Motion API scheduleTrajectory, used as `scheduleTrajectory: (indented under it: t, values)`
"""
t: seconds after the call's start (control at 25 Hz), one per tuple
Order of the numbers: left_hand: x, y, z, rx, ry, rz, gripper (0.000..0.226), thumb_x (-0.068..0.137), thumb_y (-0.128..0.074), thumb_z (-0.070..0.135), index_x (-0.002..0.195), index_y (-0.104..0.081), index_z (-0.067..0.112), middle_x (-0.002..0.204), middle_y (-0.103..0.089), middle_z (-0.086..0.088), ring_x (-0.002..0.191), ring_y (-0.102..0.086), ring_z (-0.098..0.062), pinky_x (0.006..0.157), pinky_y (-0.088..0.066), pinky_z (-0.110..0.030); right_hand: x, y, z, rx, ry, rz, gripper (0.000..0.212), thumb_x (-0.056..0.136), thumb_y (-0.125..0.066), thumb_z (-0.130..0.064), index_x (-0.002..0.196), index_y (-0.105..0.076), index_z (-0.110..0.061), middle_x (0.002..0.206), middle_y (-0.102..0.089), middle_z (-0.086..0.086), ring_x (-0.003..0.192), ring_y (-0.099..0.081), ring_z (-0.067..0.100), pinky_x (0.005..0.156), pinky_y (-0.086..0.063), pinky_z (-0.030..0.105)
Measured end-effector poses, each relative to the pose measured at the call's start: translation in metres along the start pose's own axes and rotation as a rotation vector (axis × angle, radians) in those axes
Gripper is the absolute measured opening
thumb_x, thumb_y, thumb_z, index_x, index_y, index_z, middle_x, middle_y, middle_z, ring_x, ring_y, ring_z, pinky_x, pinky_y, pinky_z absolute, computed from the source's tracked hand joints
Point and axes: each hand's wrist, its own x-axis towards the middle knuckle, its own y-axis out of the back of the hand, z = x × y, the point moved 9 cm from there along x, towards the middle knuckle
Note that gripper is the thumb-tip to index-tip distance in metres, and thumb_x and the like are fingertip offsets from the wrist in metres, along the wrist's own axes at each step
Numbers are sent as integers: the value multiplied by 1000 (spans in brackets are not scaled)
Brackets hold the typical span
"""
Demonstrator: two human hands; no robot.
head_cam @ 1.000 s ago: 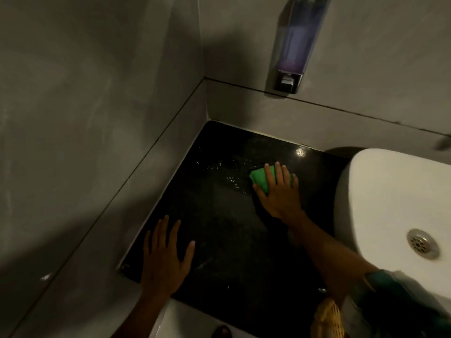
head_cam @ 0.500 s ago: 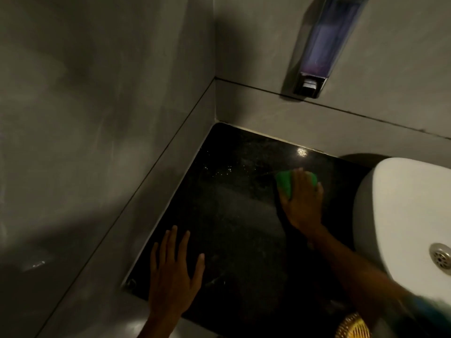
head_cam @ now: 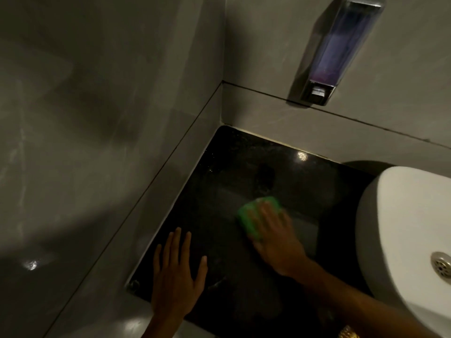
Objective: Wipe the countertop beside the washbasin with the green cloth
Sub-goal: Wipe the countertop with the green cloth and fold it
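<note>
The black stone countertop (head_cam: 219, 181) fills the corner between two grey walls, left of the white washbasin (head_cam: 400, 215). My right hand (head_cam: 275, 235) presses the folded green cloth (head_cam: 249, 215) flat onto the middle of the countertop; the cloth shows under and ahead of the blurred fingers. My left hand (head_cam: 177, 274) lies flat on the near left part of the countertop, fingers spread, holding nothing.
A wall-mounted soap dispenser (head_cam: 334, 52) hangs above the back edge of the countertop. Grey tiled walls (head_cam: 97, 118) close the left and far sides. The basin's metal drain (head_cam: 443, 267) shows at the right edge.
My right hand has slid the green cloth from the back of the countertop toward me and to the left. The left hand has stayed flat in place.
</note>
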Motion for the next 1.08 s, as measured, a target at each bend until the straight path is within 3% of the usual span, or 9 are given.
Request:
scheduleTrajectory:
  t: [0.16, 0.24, 0.28, 0.4, 0.44, 0.52, 0.64, 0.88, 1.08]
  values:
    - [-4, -3, -6, 8, 2, 1, 70, 86, -28, 62, 143, -33, 20, 155, -29, -8, 143, -24, -24, 115, -21, -48, -26, 11, 135, 132, -831, 21, 63, 95, -46, -39, 151, -25, -17, 161, -12, 21, 148, -8, 40, 116, -10, 63]
    - [-4, -5, -1, 3, -11, 3, 72, 86, -26, 62, 143, -35, 19, 155, -30, -9, 143, -25, -25, 115, -21, -49, -31, 10, 121, 200, -986, 34, 65, 94, -49, -36, 151, -25, -16, 160, -13, 22, 147, -9, 42, 115, -13, 63]
    - [-3, -5, 0, -3, -14, 1, 72, 86, -25, 63, 142, -35, 19, 154, -31, -10, 142, -27, -26, 115, -22, -50, -24, 6, 93, 208, -878, 30, 66, 93, -49, -37, 151, -25, -17, 159, -15, 23, 147, -11, 42, 116, -14, 63]
    - [-3, -5, 0, -22, -6, 1, 74, 86, -21, 65, 142, -35, 19, 154, -31, -10, 142, -27, -26, 115, -22, -50, -14, 0, 2, 137, -192, -55, 67, 89, -39, -46, 150, -27, -22, 158, -24, 20, 145, -22, 41, 113, -22, 60]
    - [-3, -6, 4, -20, -10, -5, 74, 86, -20, 65, 142, -35, 19, 154, -31, -9, 142, -27, -26, 115, -22, -50, -10, 1, 21, 121, -129, -103, 68, 89, -30, -49, 152, -22, -22, 160, -17, 18, 146, -18, 40, 116, -20, 58]
    - [-1, -8, 20, -24, -23, -28, 72, 86, -23, 65, 143, -32, 22, 155, -30, -6, 142, -27, -24, 114, -24, -49, 5, 7, 112, 73, -398, -74, 68, 93, -23, -49, 153, -14, -18, 162, -7, 18, 148, -9, 39, 119, -13, 57]
    - [1, -6, 14, -36, 13, -12, 68, 86, -31, 63, 143, -30, 25, 156, -29, -4, 143, -26, -22, 115, -24, -48, 81, 9, 174, 213, -665, 8, 64, 96, -44, -41, 152, -22, -21, 161, -13, 16, 148, -9, 38, 115, -14, 61]
    - [-3, -8, 3, -22, 7, 27, 68, 87, -32, 62, 145, -27, 27, 157, -27, -1, 145, -21, -18, 115, -15, -42, 220, 3, 41, 196, -257, -33, 62, 93, -47, -42, 149, -27, -26, 161, -20, 10, 147, -15, 31, 113, -17, 58]
    - [-2, -6, -2, 25, 29, 31, 68, 86, -36, 59, 144, -31, 24, 155, -30, -3, 144, -24, -19, 117, -23, -46, 121, 1, -75, 86, 414, -80, 62, 92, -36, -48, 150, -26, -28, 159, -26, 10, 147, -21, 31, 114, -20, 52]
